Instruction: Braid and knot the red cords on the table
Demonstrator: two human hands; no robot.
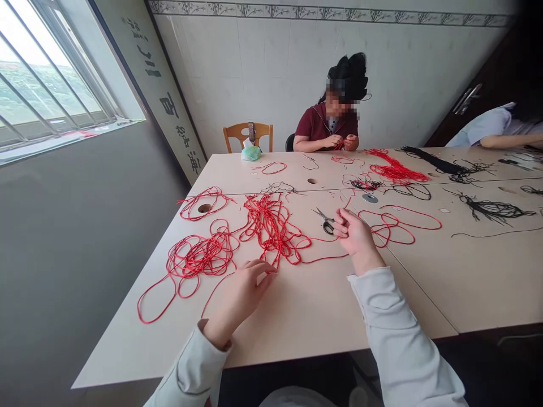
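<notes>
Two light touches help: don't snag loops with your left hand [249, 286], loosely bent by the braided red cords [271, 226], or brush the scissors [326, 219] with your curled right hand [354, 236], though I cannot tell if either grips.

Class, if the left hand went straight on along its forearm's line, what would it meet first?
The left hand would probably meet the braided cords first; depth is unclear, and its fingertips may be touching one.

Cord tangle [206, 255] left of bundle [271, 229]; scissors [326, 219] right, perhaps partly behind right hand [355, 234].
</notes>
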